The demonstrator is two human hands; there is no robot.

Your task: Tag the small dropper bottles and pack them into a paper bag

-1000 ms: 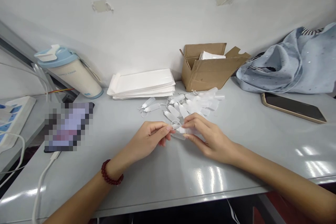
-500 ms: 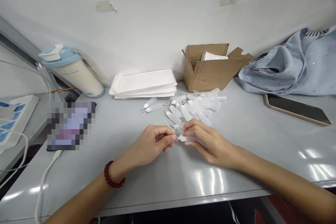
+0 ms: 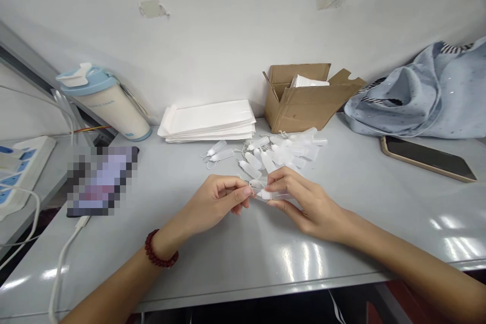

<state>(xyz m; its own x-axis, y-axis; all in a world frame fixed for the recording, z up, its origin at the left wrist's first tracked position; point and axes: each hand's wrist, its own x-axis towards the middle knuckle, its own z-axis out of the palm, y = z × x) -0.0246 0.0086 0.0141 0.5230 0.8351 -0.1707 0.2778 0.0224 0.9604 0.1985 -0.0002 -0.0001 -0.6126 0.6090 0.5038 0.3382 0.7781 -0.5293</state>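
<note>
Apparently midway with one small bottle (image 3: 276, 196), centre frame.
Pinching it in the right hand (image 3: 307, 205), with the left hand (image 3: 224, 200) pinched together near its tip, hold unclear; more bottles (image 3: 288, 151) heaped just above, no telling finished from waiting.

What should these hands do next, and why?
Perhaps the left hand should ease toward the nozzle of the small bottle while the right hand holds it steady. The right hand grips it behind the nozzle, which points at the left hand's pinched fingers, very close by. What those pinch, if anything, is too small to tell.
</note>
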